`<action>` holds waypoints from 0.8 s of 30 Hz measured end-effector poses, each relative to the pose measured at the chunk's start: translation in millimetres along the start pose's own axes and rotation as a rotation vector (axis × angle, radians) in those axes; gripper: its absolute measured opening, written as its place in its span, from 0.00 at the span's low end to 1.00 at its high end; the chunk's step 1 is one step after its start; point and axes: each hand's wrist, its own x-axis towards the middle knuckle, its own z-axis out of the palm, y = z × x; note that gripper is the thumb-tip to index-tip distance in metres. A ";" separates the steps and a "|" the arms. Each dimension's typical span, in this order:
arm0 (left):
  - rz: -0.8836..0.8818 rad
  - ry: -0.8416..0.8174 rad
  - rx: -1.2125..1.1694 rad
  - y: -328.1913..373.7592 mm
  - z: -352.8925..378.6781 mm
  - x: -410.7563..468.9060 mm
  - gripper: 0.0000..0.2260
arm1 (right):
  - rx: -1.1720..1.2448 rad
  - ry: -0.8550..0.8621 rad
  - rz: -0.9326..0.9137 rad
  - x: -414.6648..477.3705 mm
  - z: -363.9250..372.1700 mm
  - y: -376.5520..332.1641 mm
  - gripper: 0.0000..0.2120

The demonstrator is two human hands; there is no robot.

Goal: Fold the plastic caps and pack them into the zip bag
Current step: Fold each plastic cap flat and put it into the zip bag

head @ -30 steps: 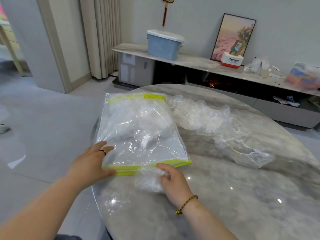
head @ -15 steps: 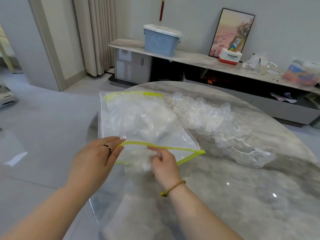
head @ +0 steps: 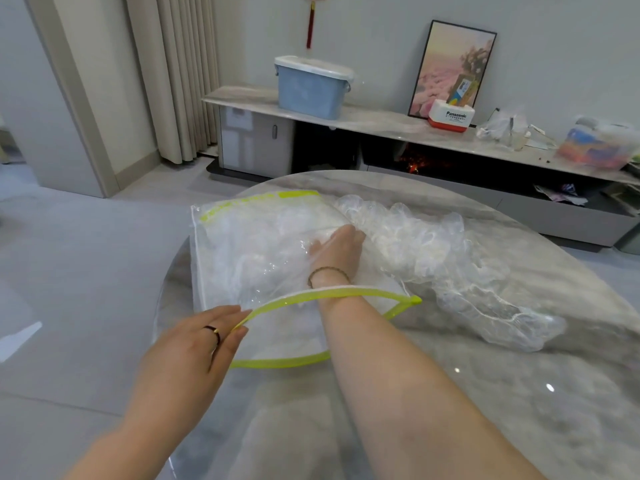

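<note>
zip bag flat on the near left part of the round marble table, closed end away, mouth toward the body and gaping in a lens shape between two yellow-green zip strips. inside, a cloudy wad of plastic caps, so probably well into the packing. right hand thrust in past the wrist, beaded bracelet just beyond the upper strip, fingers stretched forward and flat, pressing toward the far right corner, most likely to seat a folded cap deep and squeeze out bulk; no telling through the film of any cap under the palm. left hand, ring on one finger, pinching the upper strip near its left end and lifting it, presumably to hold the mouth wide for the forearm. just right of the bag and touching its side, a long heap of loose caps with elastic rims, not yet folded, lying within easy reach of the packing hand. farther off along the wall, a low sideboard with a blue lidded tub, a framed picture and a white-and-red box; curtain at the left.
</note>
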 end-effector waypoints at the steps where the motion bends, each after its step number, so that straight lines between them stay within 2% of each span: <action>1: 0.033 0.005 0.035 -0.3 2.2 1.3 0.20 | -0.098 -0.018 0.005 3.0 -0.6 3.5 0.14; 3: 0.081 0.030 0.059 -3.8 9.3 3.7 0.17 | -0.138 -0.097 0.058 10.2 3.2 8.7 0.14; 4: 0.099 0.039 0.063 -5.9 11.7 3.9 0.17 | -0.043 -0.118 0.106 12.5 5.9 10.2 0.14; 7: 0.150 0.105 0.099 -8.7 21.0 5.7 0.14 | 0.555 -0.179 0.296 15.6 9.1 11.2 0.11; 8: 0.164 0.136 0.094 -10.4 23.8 6.3 0.12 | 0.676 -0.184 0.304 17.5 11.7 15.5 0.11; 10: 0.182 0.138 0.074 -12.4 30.4 7.2 0.10 | 0.581 -0.238 0.204 16.9 6.8 20.8 0.11; 14: 0.132 -0.015 0.065 -16.3 45.4 6.3 0.21 | 0.147 -0.369 -0.133 6.3 0.5 35.0 0.17; 18: 0.194 -0.020 0.282 -8.6 57.1 6.4 0.20 | -0.101 -0.445 -0.278 -4.2 -16.7 55.5 0.30; 21: 0.217 0.017 0.452 -5.1 65.5 5.6 0.24 | -0.173 -0.513 -0.294 -14.2 -33.2 68.6 0.29; 24: 0.240 0.005 0.386 15.9 60.1 4.8 0.29 | -0.155 -0.562 -0.316 -27.9 -57.9 90.3 0.22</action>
